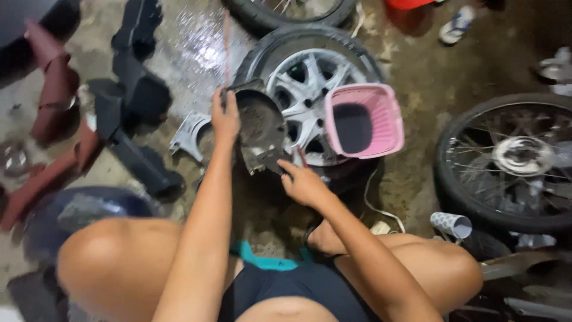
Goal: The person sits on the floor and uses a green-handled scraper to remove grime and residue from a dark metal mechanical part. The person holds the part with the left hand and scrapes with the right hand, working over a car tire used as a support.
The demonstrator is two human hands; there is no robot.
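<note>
A dirty black plastic cover [260,128], curved like a motorcycle mudguard piece, is held upright just above the floor, in front of a person squatting with bare knees. Their left hand [225,116] grips its upper left edge, fingers curled over the rim. Their right hand [302,183] is closed at its lower right corner, seemingly around a thin reddish tool [300,156]; exactly what it holds I cannot tell.

Directly behind the cover lies a tyre with a silver alloy wheel [304,77], and a pink plastic basket [363,121] rests on it, just beside the cover. A spoked wheel [512,161] lies near the floor's right edge, with a small patterned cup [451,225] close by. Black body panels [134,113] and dark red panels [53,113] are scattered toward the left edge. The concrete floor [417,77] is wet and grimy.
</note>
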